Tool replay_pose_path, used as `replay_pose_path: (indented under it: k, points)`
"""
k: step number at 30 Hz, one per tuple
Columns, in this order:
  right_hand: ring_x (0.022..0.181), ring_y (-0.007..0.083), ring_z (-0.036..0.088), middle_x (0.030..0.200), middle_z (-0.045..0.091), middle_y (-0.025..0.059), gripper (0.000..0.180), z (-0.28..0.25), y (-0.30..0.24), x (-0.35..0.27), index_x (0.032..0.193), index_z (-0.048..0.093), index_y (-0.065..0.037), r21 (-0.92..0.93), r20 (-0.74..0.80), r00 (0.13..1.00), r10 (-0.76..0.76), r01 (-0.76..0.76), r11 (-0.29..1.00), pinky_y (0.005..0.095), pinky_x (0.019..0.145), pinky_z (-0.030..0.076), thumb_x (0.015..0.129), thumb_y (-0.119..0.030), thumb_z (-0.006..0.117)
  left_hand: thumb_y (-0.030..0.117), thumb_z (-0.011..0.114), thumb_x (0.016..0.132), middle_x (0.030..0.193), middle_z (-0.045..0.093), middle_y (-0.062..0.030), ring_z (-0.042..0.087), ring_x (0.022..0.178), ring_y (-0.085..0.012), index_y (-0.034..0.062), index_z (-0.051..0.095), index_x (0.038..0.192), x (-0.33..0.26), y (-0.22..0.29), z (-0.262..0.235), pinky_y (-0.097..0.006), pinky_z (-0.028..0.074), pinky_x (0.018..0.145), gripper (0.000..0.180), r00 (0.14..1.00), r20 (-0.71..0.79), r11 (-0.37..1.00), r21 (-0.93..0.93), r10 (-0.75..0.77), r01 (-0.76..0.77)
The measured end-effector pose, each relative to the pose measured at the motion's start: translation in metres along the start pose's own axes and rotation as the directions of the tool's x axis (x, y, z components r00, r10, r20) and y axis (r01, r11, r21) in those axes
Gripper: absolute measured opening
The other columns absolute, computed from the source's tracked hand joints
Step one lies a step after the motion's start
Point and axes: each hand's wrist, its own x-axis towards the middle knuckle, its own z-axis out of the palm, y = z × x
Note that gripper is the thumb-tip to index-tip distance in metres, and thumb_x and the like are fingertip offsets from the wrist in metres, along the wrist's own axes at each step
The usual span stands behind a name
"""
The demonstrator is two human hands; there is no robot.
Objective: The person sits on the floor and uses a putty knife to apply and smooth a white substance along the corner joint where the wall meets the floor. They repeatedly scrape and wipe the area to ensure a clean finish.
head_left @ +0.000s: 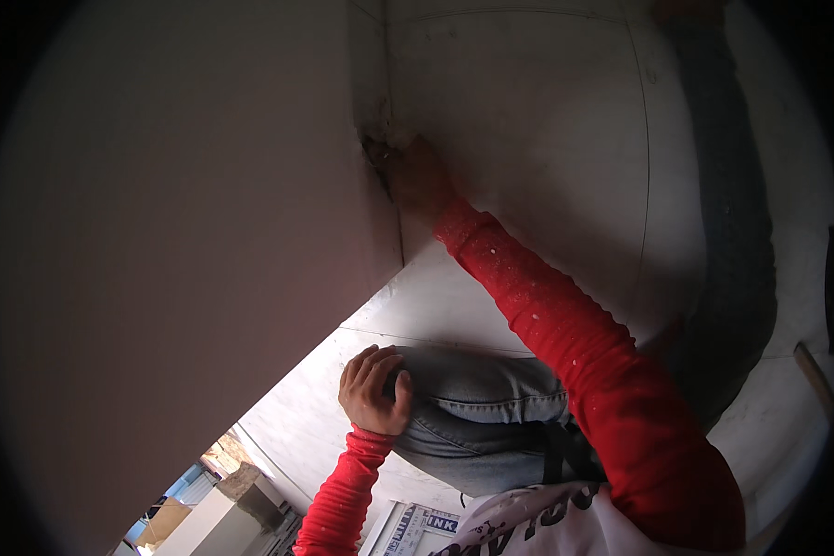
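Note:
My right hand (420, 181), in a red sleeve flecked with white, reaches into the shadow beside a dark, ragged gap (377, 159) along the edge of a large pale panel (185, 204). Its fingers look bent together at that gap. Whatever they hold, if anything, is lost in the dark. My left hand (372, 389) rests over my bent knee in blue jeans (486, 398), fingers draped around it with nothing in them.
Pale marbled tiles (547, 120) with thin dark joints cover the floor. At the lower left lie a white box-shaped block (204, 524) and a printed frame-like item (408, 530). A brownish strip (814, 378) lies at the far right.

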Motion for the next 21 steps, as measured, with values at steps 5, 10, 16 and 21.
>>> replay_pose_path:
  k: [5,10,16,21]
  points:
    - [0.1,0.0331,0.067,0.104,0.069,0.0205,0.038,0.022,0.009,-0.054,0.118,0.061,0.005,0.191,-0.043,0.993,0.106,-0.096,0.977,0.0412,0.088,0.051,0.101,-0.029,0.055,0.02,0.065,0.079,0.102,0.073,-0.0104,0.066,0.104,-0.0346,0.0053,0.072,0.093,-0.003,0.001,-0.004,-0.043,0.05,0.094,0.022,1.0,0.01,1.0,0.015,-0.009,0.008]
    - [0.095,0.0303,0.067,0.098,0.069,0.023,0.044,-0.008,0.002,0.04,0.11,0.062,0.007,0.024,-0.074,0.928,0.365,-0.364,0.931,0.0422,0.085,0.05,0.098,-0.036,0.059,0.02,0.064,0.082,0.102,0.073,-0.0125,0.066,0.104,-0.0369,0.0037,0.072,0.094,0.003,0.004,0.004,-0.045,0.05,0.093,0.022,1.0,0.003,1.0,-0.028,0.001,-0.001]
    - [0.102,0.0309,0.065,0.113,0.067,0.0187,0.035,0.011,0.005,-0.05,0.116,0.064,0.001,0.073,0.048,0.999,0.004,-0.008,0.997,0.0422,0.09,0.049,0.101,-0.029,0.053,0.018,0.066,0.077,0.101,0.073,-0.0091,0.067,0.103,-0.0335,0.0063,0.072,0.093,-0.001,0.002,-0.001,-0.042,0.05,0.093,0.021,1.0,0.012,1.0,0.026,-0.007,0.007]
    - [0.082,0.0313,0.064,0.087,0.068,0.0189,0.031,-0.012,0.005,0.028,0.105,0.064,0.004,-0.048,-0.021,0.945,0.327,-0.327,0.944,0.0407,0.074,0.051,0.1,-0.026,0.057,0.017,0.066,0.077,0.1,0.074,-0.009,0.067,0.102,-0.0328,0.0059,0.072,0.091,0.001,0.001,0.006,-0.042,0.05,0.092,0.019,1.0,0.001,1.0,-0.015,0.026,-0.026]
